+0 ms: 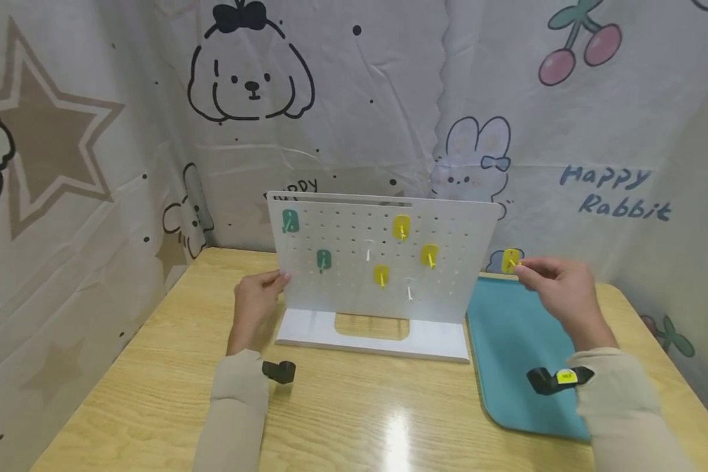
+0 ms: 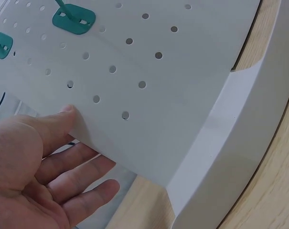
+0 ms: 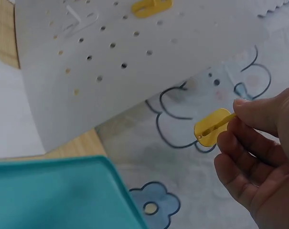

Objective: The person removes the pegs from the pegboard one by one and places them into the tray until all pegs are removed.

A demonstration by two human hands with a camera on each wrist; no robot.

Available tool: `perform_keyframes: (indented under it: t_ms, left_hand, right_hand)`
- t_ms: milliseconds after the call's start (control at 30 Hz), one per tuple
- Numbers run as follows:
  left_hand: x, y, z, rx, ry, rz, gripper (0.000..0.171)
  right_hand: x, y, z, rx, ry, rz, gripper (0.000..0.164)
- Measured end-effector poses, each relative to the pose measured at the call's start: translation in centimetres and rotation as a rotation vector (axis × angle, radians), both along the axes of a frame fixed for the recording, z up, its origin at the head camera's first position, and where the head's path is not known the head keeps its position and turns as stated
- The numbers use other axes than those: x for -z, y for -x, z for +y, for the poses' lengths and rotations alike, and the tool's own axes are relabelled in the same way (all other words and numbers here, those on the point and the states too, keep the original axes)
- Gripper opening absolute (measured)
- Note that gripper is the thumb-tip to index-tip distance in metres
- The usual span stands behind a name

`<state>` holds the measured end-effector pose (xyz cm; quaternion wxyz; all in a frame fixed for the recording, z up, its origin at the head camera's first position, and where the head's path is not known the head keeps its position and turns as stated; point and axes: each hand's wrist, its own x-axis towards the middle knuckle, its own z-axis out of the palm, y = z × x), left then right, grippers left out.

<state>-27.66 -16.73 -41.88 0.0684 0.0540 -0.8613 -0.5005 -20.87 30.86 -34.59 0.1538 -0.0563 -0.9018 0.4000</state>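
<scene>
A white pegboard point(image 1: 342, 262) stands upright on its base with yellow, green and clear hooks on its face. My left hand point(image 1: 258, 295) holds the board's left edge, the thumb point(image 2: 68, 117) on the front and the other fingers behind it. Between the thumb and fingertips of my right hand point(image 1: 560, 288) is a yellow hook point(image 3: 212, 128), pinched by its prong with its flat plate facing outward. That hook is in the air to the right of the board, over the far end of a teal tray point(image 1: 525, 354).
On the board, green hooks point(image 1: 324, 259) sit at the left and yellow hooks point(image 1: 401, 227) at the right, with clear hooks point(image 1: 410, 289) among them. The base point(image 1: 372, 337) has a cut-out slot. A printed curtain point(image 1: 360, 98) hangs behind the wooden table point(image 1: 342, 406).
</scene>
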Motion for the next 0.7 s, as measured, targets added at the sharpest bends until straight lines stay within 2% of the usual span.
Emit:
perform_keyframes:
  t_ms: [167, 400, 700]
  left_hand:
    - [0.1, 0.0, 0.0, 0.005, -0.022, -0.016, 0.041]
    - [0.1, 0.1, 0.1, 0.008, -0.011, -0.019, 0.040]
    - [-0.1, 0.0, -0.2, -0.002, -0.006, -0.012, 0.040]
  right_hand:
    - [2.0, 0.7, 0.8, -0.022, 0.041, -0.059, 0.049]
    - [4.2, 1.9, 1.3, 0.016, 0.045, -0.162, 0.046]
    - [6.3, 3.6, 1.6, 0.003, 0.054, -0.206, 0.041]
